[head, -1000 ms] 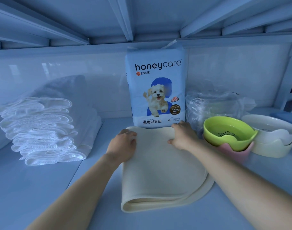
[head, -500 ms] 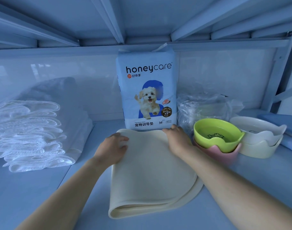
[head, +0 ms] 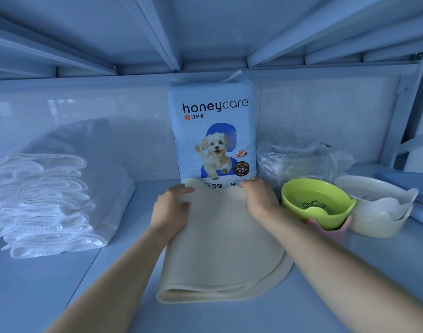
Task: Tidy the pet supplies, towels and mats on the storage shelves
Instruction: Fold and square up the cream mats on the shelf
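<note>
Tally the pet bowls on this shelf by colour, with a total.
Green bowl: 1
Pink bowl, under the green one: 1
White bowl: 1
Cream bowl, under the white one: 1
Total: 4

Pale shelf (head: 49, 284) — towels (head: 44, 203), mat (head: 220, 255), pad pack (head: 215, 135), stacked bowls (head: 316, 203).

Single head-mounted wide-angle view, looking forward and slightly down from just behind my outstretched arms into one shelf bay. It sits close: my left hand (head: 171, 209) and right hand (head: 258, 197) fill the centre, the back wall lies just beyond them, the upper shelf's underside above.
</note>
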A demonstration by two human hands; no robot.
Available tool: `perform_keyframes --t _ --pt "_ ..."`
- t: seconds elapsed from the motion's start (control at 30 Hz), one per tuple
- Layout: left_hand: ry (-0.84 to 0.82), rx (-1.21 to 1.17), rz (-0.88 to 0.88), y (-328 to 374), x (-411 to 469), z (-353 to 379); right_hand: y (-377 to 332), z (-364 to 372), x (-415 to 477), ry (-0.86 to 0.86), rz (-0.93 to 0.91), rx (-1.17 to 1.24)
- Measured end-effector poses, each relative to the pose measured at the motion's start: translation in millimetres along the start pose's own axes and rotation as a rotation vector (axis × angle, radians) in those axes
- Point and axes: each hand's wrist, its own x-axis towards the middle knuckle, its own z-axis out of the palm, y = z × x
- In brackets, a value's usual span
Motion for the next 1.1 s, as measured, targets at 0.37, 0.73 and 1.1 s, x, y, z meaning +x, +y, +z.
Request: perform_keyframes --t 0.37,0.73,1.1 --pt "-0.02 0.191 0.012 0.1 -8.2 2.7 -2.9 9.4 18.2 -0.027 -0.011 0.005" --pt "-0.353 0.243 0.083 -14.3 -15.0 1.6 1.8 16.6 -28.8 -0.162 -0.074 0.246" --pt "-0.418 0.33 0.093 -10.7 -19.4 7.2 0.3 4.0 -65.4 -0.498 -0.155 0.157"
